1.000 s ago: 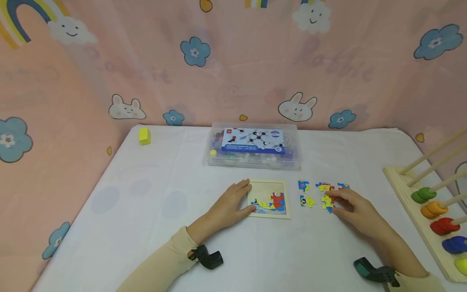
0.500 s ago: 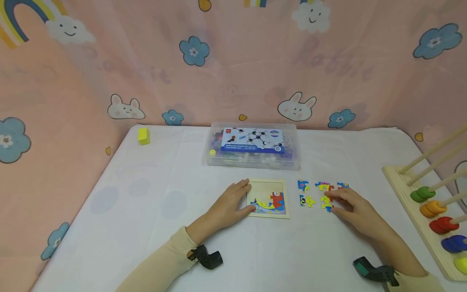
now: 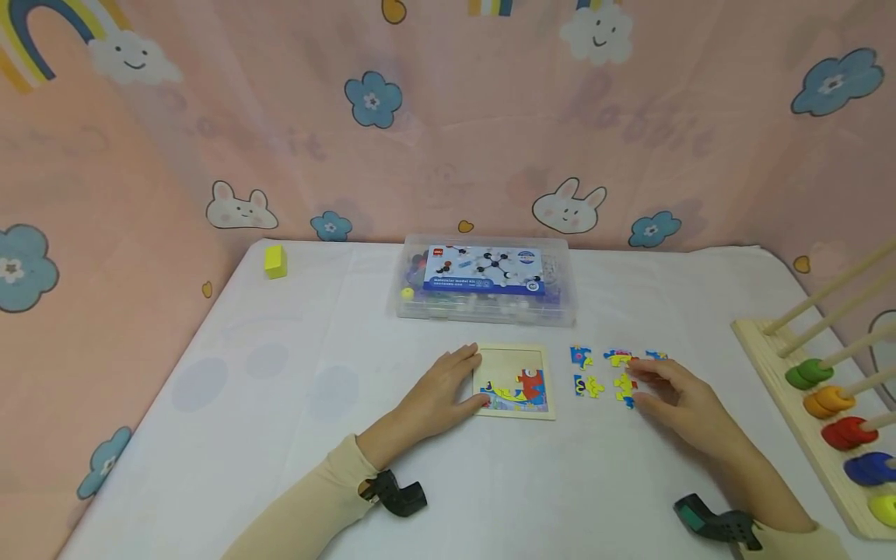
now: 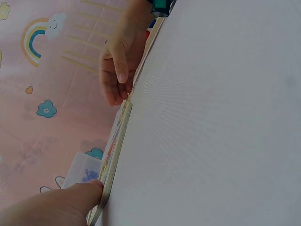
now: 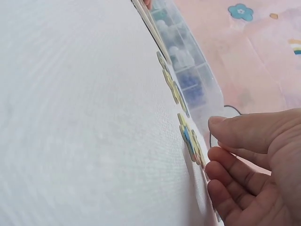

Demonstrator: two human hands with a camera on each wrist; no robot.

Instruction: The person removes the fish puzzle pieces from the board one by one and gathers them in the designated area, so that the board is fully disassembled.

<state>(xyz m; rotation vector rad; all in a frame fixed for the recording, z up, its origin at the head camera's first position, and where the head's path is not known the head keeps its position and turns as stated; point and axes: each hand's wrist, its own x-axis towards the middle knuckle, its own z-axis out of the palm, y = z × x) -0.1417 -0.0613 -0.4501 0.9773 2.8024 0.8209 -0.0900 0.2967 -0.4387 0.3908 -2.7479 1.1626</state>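
My left hand (image 3: 437,397) rests along the left edge of a shallow wooden puzzle tray (image 3: 516,351). Its thumb lies on the tray rim in the left wrist view, while the other fingers are hidden there. Several joined jigsaw pieces (image 3: 532,389), red, yellow and blue, fill the tray's lower right part. My right hand (image 3: 689,404) hovers over loose jigsaw pieces to the right, partly covering some. In the right wrist view its thumb stands apart from the loosely bent fingers, with nothing seen between them. Two pieces (image 3: 581,356) (image 3: 589,386) lie nearest the tray.
Behind the tray stands a clear plastic box (image 3: 486,307) with a molecular model label. A yellow block (image 3: 276,261) sits at the far left corner. On the right is a wooden peg rack (image 3: 791,373) with coloured rings. A pink printed cloth (image 3: 448,140) hangs behind the table.
My right hand has shifted very slightly, its fingertips drawing a little to the right over the loose pieces. The left hand stays on the tray.
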